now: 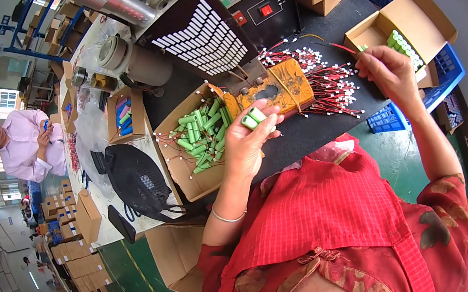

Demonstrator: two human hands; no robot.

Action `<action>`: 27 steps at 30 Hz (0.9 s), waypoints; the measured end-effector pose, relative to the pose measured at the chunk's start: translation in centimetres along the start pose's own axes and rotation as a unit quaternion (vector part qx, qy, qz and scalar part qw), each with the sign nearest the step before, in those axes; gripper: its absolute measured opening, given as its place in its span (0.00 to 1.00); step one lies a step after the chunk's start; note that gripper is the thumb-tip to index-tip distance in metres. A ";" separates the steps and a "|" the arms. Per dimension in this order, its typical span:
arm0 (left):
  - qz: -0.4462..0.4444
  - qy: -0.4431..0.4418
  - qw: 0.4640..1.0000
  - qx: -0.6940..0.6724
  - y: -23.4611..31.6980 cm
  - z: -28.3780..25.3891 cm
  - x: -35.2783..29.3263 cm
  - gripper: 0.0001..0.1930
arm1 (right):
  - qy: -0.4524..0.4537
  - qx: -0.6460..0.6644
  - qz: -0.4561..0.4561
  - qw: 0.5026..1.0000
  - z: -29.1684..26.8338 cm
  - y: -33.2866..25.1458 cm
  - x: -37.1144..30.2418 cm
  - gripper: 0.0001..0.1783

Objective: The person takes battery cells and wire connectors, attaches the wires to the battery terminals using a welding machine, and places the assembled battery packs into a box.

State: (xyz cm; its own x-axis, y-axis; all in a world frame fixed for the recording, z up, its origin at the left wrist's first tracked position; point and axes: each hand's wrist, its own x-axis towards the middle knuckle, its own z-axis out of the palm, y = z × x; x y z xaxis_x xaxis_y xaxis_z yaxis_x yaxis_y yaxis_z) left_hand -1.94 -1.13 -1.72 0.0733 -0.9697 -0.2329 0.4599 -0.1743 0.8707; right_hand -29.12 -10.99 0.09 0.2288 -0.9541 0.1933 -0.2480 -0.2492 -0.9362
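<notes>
My left hand holds two pale green cylindrical battery cells just below an orange taped fixture on the black bench. My right hand is raised at the far right and pinches a thin red wire that runs left toward the fixture. A heap of short red wires with white connectors lies between the fixture and my right hand. An open cardboard box full of green cells sits left of my left hand.
A second cardboard box with green cells stands behind my right hand, beside blue plastic crates. A black welding machine with metal cylinders fills the back. A black bag lies at left. Another person sits far left.
</notes>
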 end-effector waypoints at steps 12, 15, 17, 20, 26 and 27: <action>0.101 0.017 0.994 -0.040 -2.5 0.7 -0.9 0.11 | -0.273 0.067 0.033 0.959 7.7 0.1 -5.1 0.13; 0.136 0.026 0.990 -0.004 -3.1 0.7 -1.1 0.13 | -0.263 0.076 0.021 0.962 8.9 -0.9 -4.3 0.14; 0.129 0.037 0.991 0.010 -2.8 0.9 -1.4 0.15 | -0.256 0.032 0.040 0.965 10.4 -0.5 -3.3 0.10; 0.127 0.029 0.990 0.054 -1.3 1.1 -0.7 0.15 | -0.219 -0.032 0.027 0.975 10.6 -2.8 -2.0 0.09; 0.340 0.088 0.836 0.422 0.8 -0.7 1.8 0.13 | -0.263 0.054 0.094 0.959 10.0 -3.4 1.3 0.13; 0.327 0.089 0.845 0.415 0.9 -0.6 2.0 0.12 | -0.277 0.072 0.093 0.954 10.3 -3.1 1.7 0.13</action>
State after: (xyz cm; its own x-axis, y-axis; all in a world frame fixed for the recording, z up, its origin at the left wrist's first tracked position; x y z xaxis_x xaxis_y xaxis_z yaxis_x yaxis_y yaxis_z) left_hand -0.88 -3.11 -1.60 0.2380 -0.8768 0.4179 -0.5032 0.2567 0.8252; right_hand -18.30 -10.17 0.28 0.6649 -0.7360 -0.1277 -0.2098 -0.0199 -0.9775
